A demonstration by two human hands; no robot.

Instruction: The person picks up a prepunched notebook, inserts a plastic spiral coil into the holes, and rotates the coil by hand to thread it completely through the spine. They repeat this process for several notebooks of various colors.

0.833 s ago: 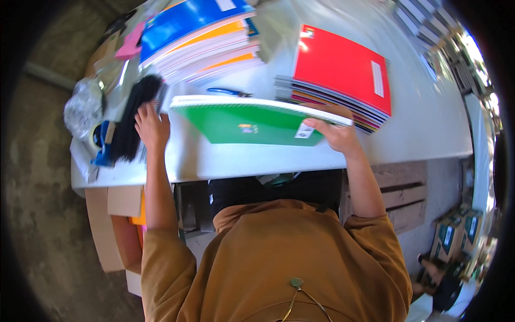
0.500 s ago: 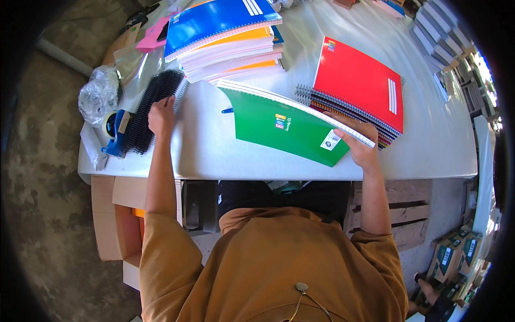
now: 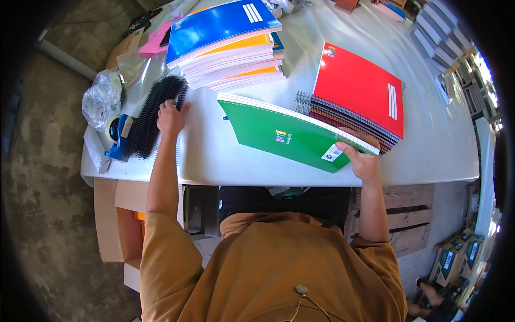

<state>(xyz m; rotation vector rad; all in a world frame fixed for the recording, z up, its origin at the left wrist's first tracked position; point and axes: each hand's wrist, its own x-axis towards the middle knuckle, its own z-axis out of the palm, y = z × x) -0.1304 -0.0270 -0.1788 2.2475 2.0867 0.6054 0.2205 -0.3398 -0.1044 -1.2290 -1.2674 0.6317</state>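
My right hand grips a green notebook at its right end, thumb on the cover and fingers behind. The notebook is tilted above the table, and its upper edge shows a row of punched holes with no coil in it. My left hand rests on a pile of black spiral binding coils, fingertips touching them and thumb held apart. Right of the green notebook stands a stack of spiral-bound notebooks with a red notebook on top. A taller stack of loose notebooks, topped by a blue notebook, stands behind.
A blue tape dispenser and crumpled clear plastic sit left of the coils. The white-covered table ends just before my body. Below it are an open cardboard box and a wooden pallet. More books are stacked far right.
My left hand has shifted slightly right along the coils, and its thumb has spread away from the fingers. The green notebook has come slightly nearer in my right hand.
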